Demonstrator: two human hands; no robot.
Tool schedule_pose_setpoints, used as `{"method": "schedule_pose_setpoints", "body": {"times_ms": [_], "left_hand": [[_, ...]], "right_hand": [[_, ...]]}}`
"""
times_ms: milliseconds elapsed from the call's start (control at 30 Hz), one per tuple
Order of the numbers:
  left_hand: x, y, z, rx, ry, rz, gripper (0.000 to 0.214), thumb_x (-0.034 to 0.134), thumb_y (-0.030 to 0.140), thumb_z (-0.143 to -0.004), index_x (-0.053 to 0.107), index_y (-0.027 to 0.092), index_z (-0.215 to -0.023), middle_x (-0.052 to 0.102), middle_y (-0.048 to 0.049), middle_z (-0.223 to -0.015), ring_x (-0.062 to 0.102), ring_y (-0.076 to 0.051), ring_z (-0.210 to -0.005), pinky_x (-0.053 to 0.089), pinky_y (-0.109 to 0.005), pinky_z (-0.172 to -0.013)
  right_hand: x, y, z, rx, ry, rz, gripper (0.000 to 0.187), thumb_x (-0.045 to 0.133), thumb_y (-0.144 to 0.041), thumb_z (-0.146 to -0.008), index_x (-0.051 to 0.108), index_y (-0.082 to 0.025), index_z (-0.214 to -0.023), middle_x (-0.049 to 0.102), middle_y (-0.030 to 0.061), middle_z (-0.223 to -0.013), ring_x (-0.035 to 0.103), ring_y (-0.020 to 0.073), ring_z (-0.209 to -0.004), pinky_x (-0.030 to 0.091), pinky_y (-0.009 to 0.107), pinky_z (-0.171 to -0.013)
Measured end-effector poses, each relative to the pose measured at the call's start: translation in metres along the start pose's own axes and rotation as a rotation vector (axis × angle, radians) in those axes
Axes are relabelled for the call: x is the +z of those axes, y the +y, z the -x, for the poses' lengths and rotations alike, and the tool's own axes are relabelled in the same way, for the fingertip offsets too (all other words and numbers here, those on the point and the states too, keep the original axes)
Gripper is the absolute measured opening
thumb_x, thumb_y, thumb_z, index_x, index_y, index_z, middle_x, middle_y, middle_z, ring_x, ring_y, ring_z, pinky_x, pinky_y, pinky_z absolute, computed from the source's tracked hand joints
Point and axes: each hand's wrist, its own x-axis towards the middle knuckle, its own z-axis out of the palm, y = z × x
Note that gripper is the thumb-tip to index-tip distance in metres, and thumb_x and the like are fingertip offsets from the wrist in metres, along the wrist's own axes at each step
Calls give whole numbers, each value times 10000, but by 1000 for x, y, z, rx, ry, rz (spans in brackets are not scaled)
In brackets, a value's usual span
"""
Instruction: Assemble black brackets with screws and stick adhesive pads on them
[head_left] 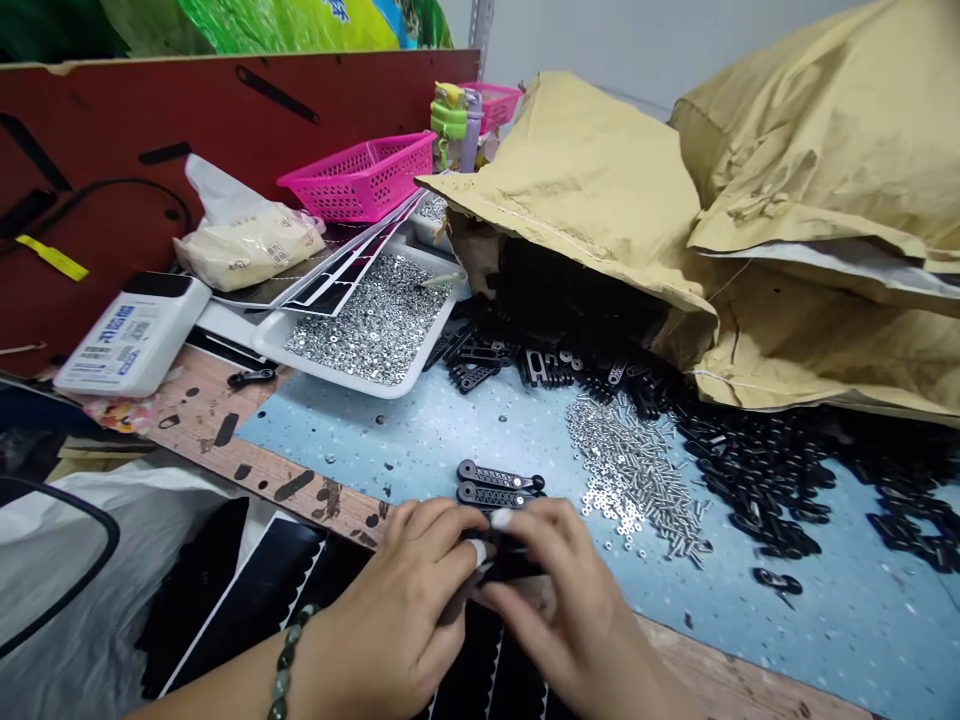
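Note:
My left hand [394, 610] and my right hand [547, 620] meet low in the middle of the view, their fingers pinching a small black part [510, 565] that they mostly hide. Just beyond the fingertips lie two slotted black link strips [499, 485], side by side on the blue work mat [480, 440]. To the right of my right hand is a loose pile of small silver screws [634, 470]. Farther back sits a white tray [337, 368] full of silver nuts. Heaps of black parts [750, 470] spread across the mat's right side.
Tan paper sacks [810, 230] bulge at the right, one spilling black parts. Behind the tray stand a pink plastic basket [360, 178] and a white box [131, 335]. Black-and-white printed sheets [247, 590] lie under my hands, beside a wooden board edge [262, 480].

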Motion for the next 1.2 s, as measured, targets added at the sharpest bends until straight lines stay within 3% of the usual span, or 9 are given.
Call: {"method": "schedule_pose_setpoints", "body": {"times_ms": [67, 133, 233, 333, 400, 600, 800, 1000, 1200], "left_hand": [[-4, -1, 3, -3, -23, 29, 416, 412, 45, -819, 530, 193, -1189, 499, -82, -1277, 436, -237, -1161, 386, -425, -992], [-7, -5, 7, -16, -8, 40, 475, 351, 54, -872, 433, 208, -1314, 451, -71, -1342, 410, -214, -1217, 395, -387, -1010], [-9, -13, 15, -39, 96, -13, 540, 296, 69, -912, 272, 205, -1434, 358, -67, -1438, 336, -213, -1297, 381, -368, -1025], [-6, -22, 21, -3, 123, -157, 580, 392, 52, -853, 353, 207, -1410, 400, -51, -1429, 342, -262, -1283, 314, -427, -1037], [-3, -26, 22, 52, 119, -242, 563, 456, 60, -807, 453, 210, -1350, 498, -37, -1363, 412, -278, -1217, 270, -452, -1015], [1, -30, 21, 119, 152, -299, 478, 476, 129, -835, 503, 204, -1307, 592, -25, -1280, 476, -259, -1153, 195, -438, -986], [-2, -32, 22, 126, 133, -305, 520, 486, 140, -836, 457, 220, -1349, 582, -29, -1291, 473, -252, -1161, 198, -425, -993], [1, -31, 20, 121, 126, -297, 471, 486, 160, -841, 491, 198, -1310, 578, -38, -1290, 466, -257, -1162, 200, -429, -995], [-1, -29, 10, 93, 98, -232, 449, 501, 141, -793, 529, 187, -1238, 594, -53, -1230, 473, -267, -1120, 198, -466, -998]], "right_hand": [[2, -11, -1, -97, -41, -63, 161, 487, -133, -886, 562, -218, -1001, 533, 66, -959, 545, 180, -856, 506, 306, -708], [5, -15, -2, -97, 14, -129, 136, 484, -113, -883, 569, -206, -832, 520, 51, -887, 536, 165, -796, 499, 292, -663], [8, -7, -3, 119, 176, -280, 124, 538, -176, -864, 552, -204, -744, 484, 38, -845, 530, 149, -731, 496, 257, -582], [14, 2, -8, 346, 282, -386, 144, 588, -257, -828, 585, -199, -697, 495, 46, -862, 532, 142, -682, 470, 227, -481], [21, 4, -14, 408, 284, -434, 185, 607, -279, -803, 596, -187, -642, 511, 49, -862, 529, 129, -639, 456, 222, -457], [35, 1, -22, 448, 268, -390, 268, 587, -283, -804, 561, -171, -562, 523, 43, -815, 478, 97, -532, 401, 227, -432], [33, 4, -21, 455, 239, -383, 269, 586, -282, -804, 539, -181, -560, 537, 43, -804, 519, 127, -603, 424, 236, -478], [37, 6, -22, 352, 173, -207, 235, 527, -257, -846, 509, -190, -621, 532, 37, -790, 538, 127, -608, 444, 232, -498], [27, 12, -19, 272, 102, 294, 281, 558, -387, -854, 451, -208, -665, 473, 19, -724, 481, 132, -505, 411, 271, -437]]}}
